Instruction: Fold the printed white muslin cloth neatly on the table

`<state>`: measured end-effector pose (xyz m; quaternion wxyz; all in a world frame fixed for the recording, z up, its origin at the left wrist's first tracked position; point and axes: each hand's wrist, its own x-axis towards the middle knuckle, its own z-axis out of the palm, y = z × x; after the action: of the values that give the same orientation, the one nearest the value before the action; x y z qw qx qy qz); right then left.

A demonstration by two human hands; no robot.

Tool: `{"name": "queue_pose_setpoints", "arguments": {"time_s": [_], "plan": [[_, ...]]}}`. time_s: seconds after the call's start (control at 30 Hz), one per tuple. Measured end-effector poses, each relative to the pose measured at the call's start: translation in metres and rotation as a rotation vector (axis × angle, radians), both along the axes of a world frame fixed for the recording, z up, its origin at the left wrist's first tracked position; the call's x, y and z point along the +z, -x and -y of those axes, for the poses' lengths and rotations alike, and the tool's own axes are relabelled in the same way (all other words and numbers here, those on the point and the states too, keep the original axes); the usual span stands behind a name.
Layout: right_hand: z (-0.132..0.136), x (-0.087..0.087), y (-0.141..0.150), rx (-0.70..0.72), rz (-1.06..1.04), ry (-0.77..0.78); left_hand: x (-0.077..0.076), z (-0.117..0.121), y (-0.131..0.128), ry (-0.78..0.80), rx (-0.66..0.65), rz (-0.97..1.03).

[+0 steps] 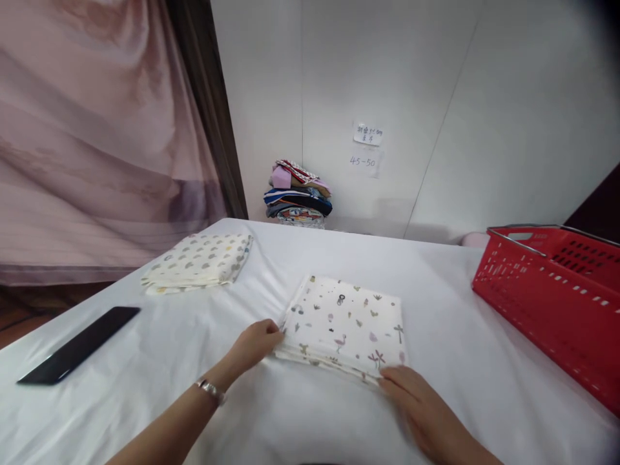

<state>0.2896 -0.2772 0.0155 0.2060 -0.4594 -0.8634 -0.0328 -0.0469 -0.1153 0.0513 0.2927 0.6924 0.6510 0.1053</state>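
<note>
A white cloth (343, 323), printed with flamingos, palm trees and small figures, lies folded into a rough square on the white-covered table (271, 413). At its near left corner, my left hand (261, 339) is closed, pinching the layered edge; a silver bracelet is on that wrist. My right hand (411, 394) grips the near right corner, with some of its fingers hidden from view. Both hands touch the table or hover just over it. Farther back on the left lies a second folded cloth (201, 258), cream with grey heart shapes, which neither hand touches.
A red perforated basket (547, 310) with a metal handle stands at the right edge. At the left lies a flat black object (80, 345). Behind the table is a stack of folded fabrics (298, 197) near a wall; a pink curtain (97, 129) hangs at the left.
</note>
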Motion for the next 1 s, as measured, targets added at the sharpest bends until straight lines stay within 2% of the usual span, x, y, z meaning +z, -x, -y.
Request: {"name": "queue_pose_setpoints", "arguments": {"time_s": [0.07,0.17,0.23,0.3,0.37,0.43,0.5,0.6,0.73,0.8,0.9,0.93,1.0], "plan": [[0.004,0.013,0.006,-0.030,-0.026,0.055,0.006,0.007,-0.009,-0.190,-0.043,-0.026],[-0.006,0.040,0.033,-0.049,-0.079,0.072,0.013,0.001,-0.036,-0.521,-0.263,-0.008],[-0.022,0.057,0.050,-0.042,-0.091,0.084,0.009,-0.008,-0.055,-0.661,-0.403,-0.017],[-0.040,0.064,0.060,-0.079,-0.077,0.134,-0.002,-0.015,-0.066,-0.712,-0.467,-0.086],[-0.052,0.060,0.061,-0.162,-0.038,0.273,-0.016,-0.018,-0.068,-0.689,-0.489,-0.173],[-0.057,0.046,0.056,-0.208,0.003,0.432,-0.028,-0.019,-0.064,-0.675,-0.514,-0.211],[-0.056,0.033,0.052,-0.220,0.025,0.515,-0.035,-0.018,-0.060,-0.676,-0.513,-0.216],[-0.050,0.026,0.051,-0.210,0.006,0.533,-0.038,-0.018,-0.056,-0.667,-0.509,-0.189],[-0.052,0.033,0.041,-0.175,-0.111,0.494,-0.035,-0.029,-0.052,-0.584,-0.493,-0.096],[-0.057,0.031,0.027,-0.282,-0.226,0.392,-0.031,-0.038,-0.046,-0.523,-0.400,-0.040],[-0.071,0.018,-0.004,-0.587,-0.422,0.257,-0.022,-0.045,-0.038,-0.413,-0.206,-0.038],[-0.077,0.011,-0.013,-0.657,-0.485,0.271,-0.020,-0.045,-0.036,-0.348,-0.164,-0.053],[-0.089,-0.001,-0.027,-0.745,-0.616,0.423,-0.016,-0.042,-0.036,-0.240,-0.107,-0.077]]}}
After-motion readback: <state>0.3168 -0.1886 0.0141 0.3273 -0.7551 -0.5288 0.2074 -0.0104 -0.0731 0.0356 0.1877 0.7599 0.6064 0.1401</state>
